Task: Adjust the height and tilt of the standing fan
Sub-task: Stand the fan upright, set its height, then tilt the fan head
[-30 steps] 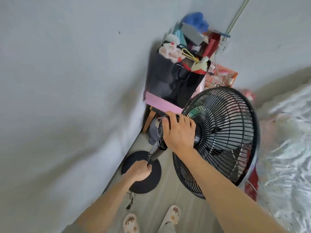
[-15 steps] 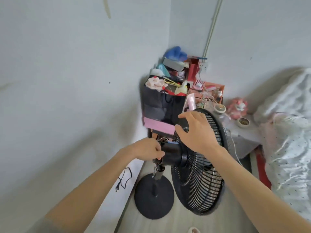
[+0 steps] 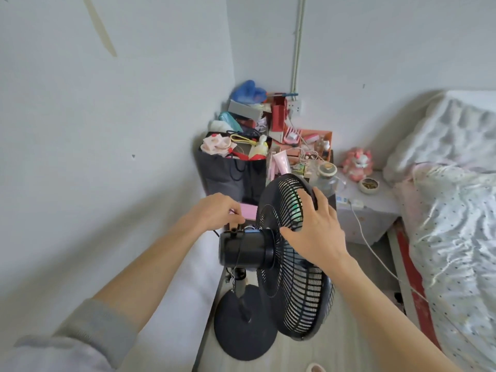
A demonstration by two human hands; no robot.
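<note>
Your right hand [image 3: 312, 232] lies flat over the back of the fan's grille [image 3: 292, 253], just right of centre frame: fingers spread, fingertips curled over the upper rim, thumb stretched down toward the motor housing [image 3: 245, 249]. It presses the cage rather than pinching anything. Your left hand [image 3: 214, 210] sits just behind and above the housing, fingers curled downward. Whether they touch the small knob [image 3: 234, 231] on top or only hover over it you cannot tell, since the hand hides its own tips.

The standing fan [image 3: 268, 264] stands at centre frame in the narrow floor gap between the left wall and the bed [image 3: 451, 210] on the right. Its round base [image 3: 244, 323] sits low in the frame, the pole [image 3: 240, 288] rising short and slightly slanted to the housing, with the grille facing right.

This looks like the tilt step: one hand on the cage to swing the head, the other steadying the rear. The next move likely calls for a firm, even push or pull on the rim while you brace the housing, so the base does not rock toward the black bag [image 3: 230, 173] and clutter in the corner behind. The trailing white cable [image 3: 375, 253] on the right wants watching.

No brand, label or writing is readable on the fan; print elsewhere is too small to make out.
</note>
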